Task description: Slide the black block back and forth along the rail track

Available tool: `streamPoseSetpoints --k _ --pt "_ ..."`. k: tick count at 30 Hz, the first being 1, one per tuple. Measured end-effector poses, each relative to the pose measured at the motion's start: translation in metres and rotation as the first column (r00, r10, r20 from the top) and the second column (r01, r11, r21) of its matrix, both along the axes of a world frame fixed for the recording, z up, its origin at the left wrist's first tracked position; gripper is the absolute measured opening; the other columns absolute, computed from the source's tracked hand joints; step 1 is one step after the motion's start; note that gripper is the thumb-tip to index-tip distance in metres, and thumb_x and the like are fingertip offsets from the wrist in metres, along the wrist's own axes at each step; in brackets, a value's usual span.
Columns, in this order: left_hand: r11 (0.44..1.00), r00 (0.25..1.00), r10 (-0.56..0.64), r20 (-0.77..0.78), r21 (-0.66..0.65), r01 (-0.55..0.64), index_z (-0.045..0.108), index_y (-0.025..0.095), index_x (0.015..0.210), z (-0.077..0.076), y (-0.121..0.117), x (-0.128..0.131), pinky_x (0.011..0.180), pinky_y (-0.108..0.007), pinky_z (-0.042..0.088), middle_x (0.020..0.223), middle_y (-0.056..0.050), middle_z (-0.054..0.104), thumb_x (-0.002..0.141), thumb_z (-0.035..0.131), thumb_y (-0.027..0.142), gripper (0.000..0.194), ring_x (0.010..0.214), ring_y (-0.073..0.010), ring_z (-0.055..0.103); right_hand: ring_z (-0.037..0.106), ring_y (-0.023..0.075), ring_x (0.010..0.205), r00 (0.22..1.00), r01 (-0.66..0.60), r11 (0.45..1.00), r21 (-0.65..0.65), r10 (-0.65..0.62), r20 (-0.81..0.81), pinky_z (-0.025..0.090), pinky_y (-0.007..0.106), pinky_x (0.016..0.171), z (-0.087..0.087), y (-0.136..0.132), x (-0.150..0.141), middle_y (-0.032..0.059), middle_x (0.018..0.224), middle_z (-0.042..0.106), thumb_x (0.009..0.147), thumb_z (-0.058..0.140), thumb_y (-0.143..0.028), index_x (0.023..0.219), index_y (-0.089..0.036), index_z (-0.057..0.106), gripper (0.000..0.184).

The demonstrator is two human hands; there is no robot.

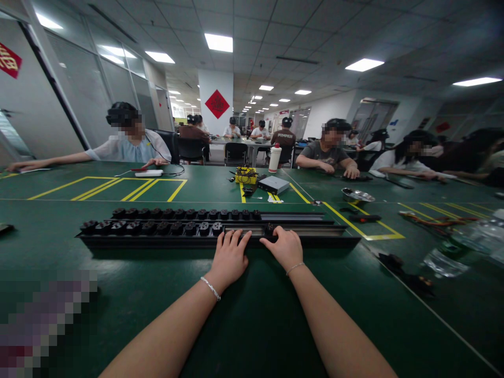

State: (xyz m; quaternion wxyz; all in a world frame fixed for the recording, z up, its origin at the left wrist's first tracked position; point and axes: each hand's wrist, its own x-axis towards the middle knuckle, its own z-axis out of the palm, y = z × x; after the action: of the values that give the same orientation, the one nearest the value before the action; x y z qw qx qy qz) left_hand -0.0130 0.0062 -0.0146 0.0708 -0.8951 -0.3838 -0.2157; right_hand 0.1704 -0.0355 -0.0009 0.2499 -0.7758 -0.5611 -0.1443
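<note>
Two long black rails (307, 229) lie across the green table (252, 315), each carrying a row of several black socket modules (157, 227). My left hand (229, 257) rests with fingers spread flat on the near rail's front edge, beside the last seated module. My right hand (284, 247) sits just to its right, with its fingers curled on a single black module (270, 229) in the near rail's channel. Right of that module both rails' channels hold no modules.
Loose black parts (405, 273) and clear plastic bags (464, 247) lie at the right. A metal dish (357, 196), a yellow box (246, 175), a grey box (274, 184) and a white bottle (274, 158) stand beyond the rails. Other people sit at the far edge and further tables.
</note>
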Motion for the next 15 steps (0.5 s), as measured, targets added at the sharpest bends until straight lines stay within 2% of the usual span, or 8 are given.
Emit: streamPoseSetpoints --k 3,15 --pt "1.000 1.000 -0.001 0.003 0.005 0.001 0.035 0.029 0.139 0.0003 -0.0002 -0.0001 0.110 -0.049 0.020 0.138 -0.006 0.045 0.078 0.052 0.026 0.063 0.128 -0.0270 0.036 0.061 0.0213 0.076 1.000 0.001 1.000 0.005 -0.001 0.005 0.035 0.036 0.084 -0.0001 0.0001 0.0000 0.0025 0.072 0.064 0.071 0.062 -0.057 0.074 -0.022 0.053 0.036" --pt "1.000 1.000 0.005 -0.001 -0.014 -0.005 0.035 0.030 0.139 0.0033 -0.0017 0.0001 0.110 -0.049 0.020 0.138 -0.006 0.045 0.078 0.053 0.026 0.064 0.127 -0.0273 0.036 0.059 0.0222 0.076 0.999 0.028 1.000 0.010 -0.028 0.034 0.036 0.033 0.075 -0.0009 -0.0003 0.0007 0.0039 0.070 0.063 0.071 0.060 -0.059 0.074 -0.022 0.052 0.038"
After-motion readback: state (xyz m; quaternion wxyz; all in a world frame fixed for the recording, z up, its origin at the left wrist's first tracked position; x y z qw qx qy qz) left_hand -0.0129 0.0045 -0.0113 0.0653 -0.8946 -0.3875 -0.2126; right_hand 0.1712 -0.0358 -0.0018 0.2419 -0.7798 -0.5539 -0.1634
